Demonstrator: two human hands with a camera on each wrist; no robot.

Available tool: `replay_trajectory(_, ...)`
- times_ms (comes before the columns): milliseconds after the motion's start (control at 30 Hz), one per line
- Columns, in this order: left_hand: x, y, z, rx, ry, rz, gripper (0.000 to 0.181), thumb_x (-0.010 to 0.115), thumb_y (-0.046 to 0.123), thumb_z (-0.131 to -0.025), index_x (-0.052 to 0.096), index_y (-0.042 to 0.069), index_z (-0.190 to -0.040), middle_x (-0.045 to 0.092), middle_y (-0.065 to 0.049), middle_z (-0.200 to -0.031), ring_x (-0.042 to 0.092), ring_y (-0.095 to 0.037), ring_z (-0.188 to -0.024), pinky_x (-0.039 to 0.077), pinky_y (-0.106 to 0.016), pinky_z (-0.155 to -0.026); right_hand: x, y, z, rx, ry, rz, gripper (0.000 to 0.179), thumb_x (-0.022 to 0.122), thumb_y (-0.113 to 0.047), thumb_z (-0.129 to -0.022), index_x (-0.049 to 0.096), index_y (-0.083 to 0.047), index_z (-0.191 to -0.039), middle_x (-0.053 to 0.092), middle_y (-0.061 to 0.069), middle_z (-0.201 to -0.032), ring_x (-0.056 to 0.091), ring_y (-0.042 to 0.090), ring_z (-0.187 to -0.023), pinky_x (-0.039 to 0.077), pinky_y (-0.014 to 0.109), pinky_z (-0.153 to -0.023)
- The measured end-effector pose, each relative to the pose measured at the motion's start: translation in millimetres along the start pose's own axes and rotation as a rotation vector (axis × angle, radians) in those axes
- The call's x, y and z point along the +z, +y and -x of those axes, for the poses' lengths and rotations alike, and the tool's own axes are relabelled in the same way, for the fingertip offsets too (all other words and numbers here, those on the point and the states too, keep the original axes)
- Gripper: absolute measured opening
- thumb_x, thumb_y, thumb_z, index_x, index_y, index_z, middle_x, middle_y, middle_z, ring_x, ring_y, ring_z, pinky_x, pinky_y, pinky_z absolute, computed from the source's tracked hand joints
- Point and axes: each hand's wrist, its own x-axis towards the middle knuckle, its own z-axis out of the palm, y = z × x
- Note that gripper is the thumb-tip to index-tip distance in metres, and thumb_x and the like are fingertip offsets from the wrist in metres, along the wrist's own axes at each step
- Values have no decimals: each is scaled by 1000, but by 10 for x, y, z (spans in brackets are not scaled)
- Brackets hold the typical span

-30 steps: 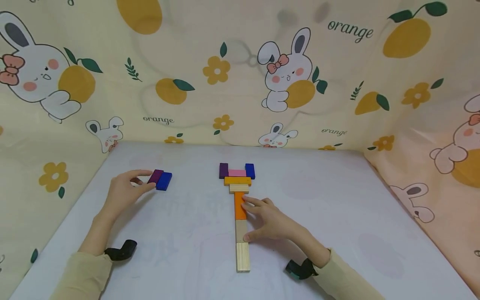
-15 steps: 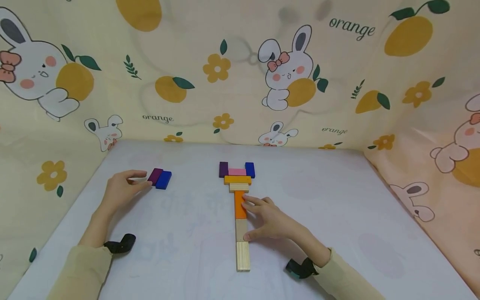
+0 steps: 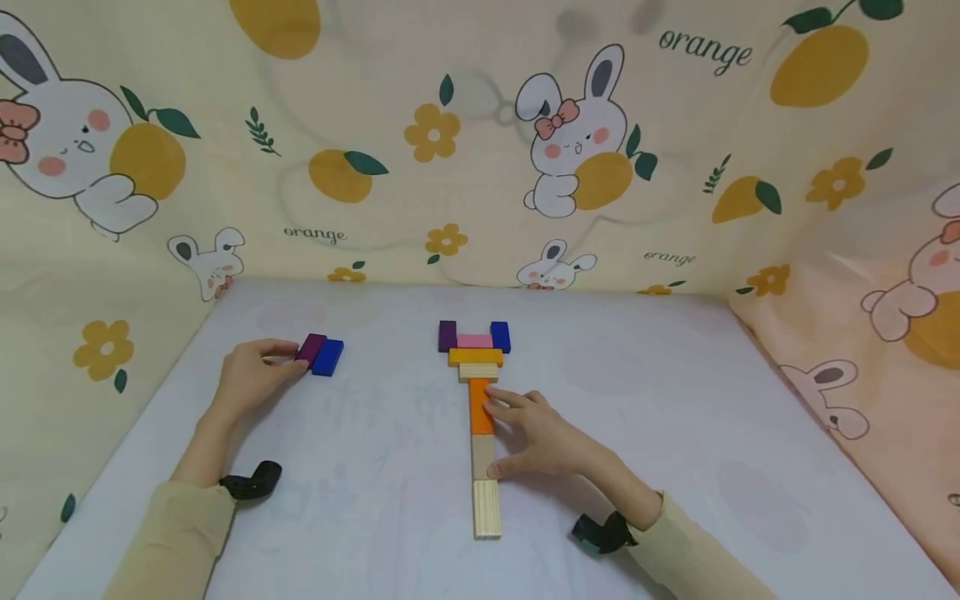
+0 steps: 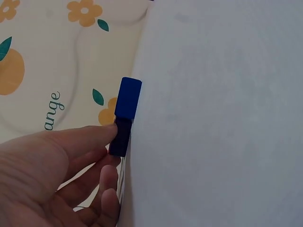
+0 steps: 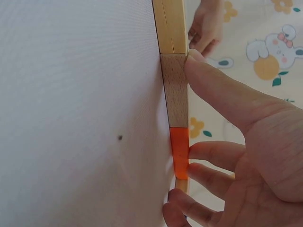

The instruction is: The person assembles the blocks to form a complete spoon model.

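On the left of the table, a purple block (image 3: 311, 349) and a blue block (image 3: 327, 357) lie side by side. My left hand (image 3: 253, 375) holds the purple one, thumb and forefinger at its edges. In the left wrist view the thumb (image 4: 94, 136) presses against that block. My right hand (image 3: 543, 437) rests along the row of blocks at the centre, fingers spread. Its fingertips touch the orange block (image 3: 481, 407), and the thumb (image 5: 208, 78) touches the plain wooden block (image 5: 175, 90) near its joint with the pale wooden block (image 3: 487, 508).
Beyond the orange block, the arrangement continues with a short wooden piece (image 3: 477, 372), a yellow-orange bar (image 3: 476, 357), a pink block (image 3: 475, 341), another purple block (image 3: 447, 335) and another blue block (image 3: 500, 337). A patterned cloth (image 3: 480, 192) hangs behind the white table (image 3: 675, 417).
My left hand shifted slightly left from the purple block, then came back to it. My right hand and the row of blocks keep their places; the head view has tilted a little.
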Motion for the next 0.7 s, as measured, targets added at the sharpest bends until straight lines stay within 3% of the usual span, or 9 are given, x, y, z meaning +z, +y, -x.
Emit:
replay_trajectory(167,24,9,-28,-12,6,-2,39,71,14,-90,63,-7,-121,64,-27,-117,62,-43,-101,46,-57,-90,-13,13,-6,3,-1,3,92,82,-50,-74,45,-9,-148,29,4,-158,35,31,-123,42,48,-96)
replay_trajectory(333,45,26,-31,-17,20,0,43,73,22,-90,64,-7,-121,64,-26,-116,62,-42,-102,45,-56,-90,-11,16,2,2,-4,-6,93,82,-51,-74,44,-9,-148,28,4,-158,35,31,-123,42,47,-96)
replay_trajectory(700,75,79,0,-81,69,-3,42,74,19,-88,64,-9,-118,64,-28,-114,56,-45,-110,40,-60,-94,7,16,2,1,-13,-12,94,82,-51,-74,43,-10,-149,26,1,-159,36,29,-120,42,44,-94)
